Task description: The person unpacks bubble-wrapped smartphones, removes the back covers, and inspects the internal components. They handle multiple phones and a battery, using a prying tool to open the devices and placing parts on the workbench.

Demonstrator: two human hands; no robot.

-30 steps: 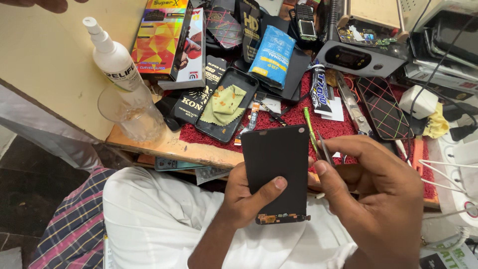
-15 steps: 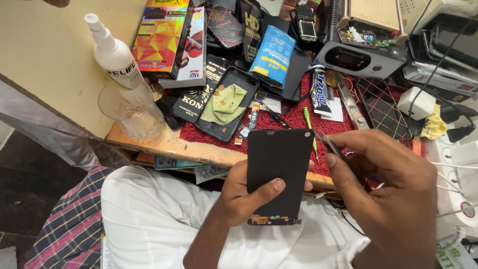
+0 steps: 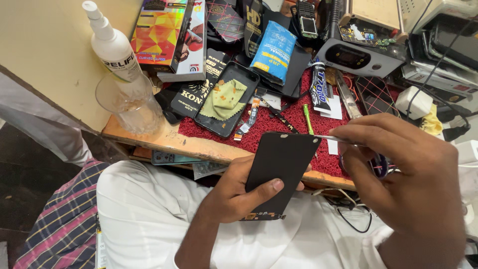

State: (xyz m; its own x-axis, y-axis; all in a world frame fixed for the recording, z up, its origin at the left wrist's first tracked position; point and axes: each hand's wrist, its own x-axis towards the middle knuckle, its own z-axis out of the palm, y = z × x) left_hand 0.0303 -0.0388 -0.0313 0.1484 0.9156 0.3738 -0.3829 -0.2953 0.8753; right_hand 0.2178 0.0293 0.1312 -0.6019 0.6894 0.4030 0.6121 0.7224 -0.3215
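My left hand (image 3: 234,192) grips a black phone screen panel (image 3: 281,167) upright over my lap, thumb across its lower face. My right hand (image 3: 403,172) holds thin metal tweezers (image 3: 331,138), their tip touching the panel's upper right corner. Both hands hover just in front of the wooden workbench edge (image 3: 164,142).
On the red mat (image 3: 289,119) lie a phone (image 3: 226,99) with a green cloth, a blue packet (image 3: 274,50), a glue tube (image 3: 318,89), a green tool (image 3: 307,119) and colourful boxes (image 3: 162,32). A spray bottle (image 3: 114,47) and clear glass (image 3: 127,102) stand left. A grey device (image 3: 358,55) sits behind.
The panel has shifted slightly right and tilted. My right hand has risen, bringing the tweezers to the panel's top right corner.
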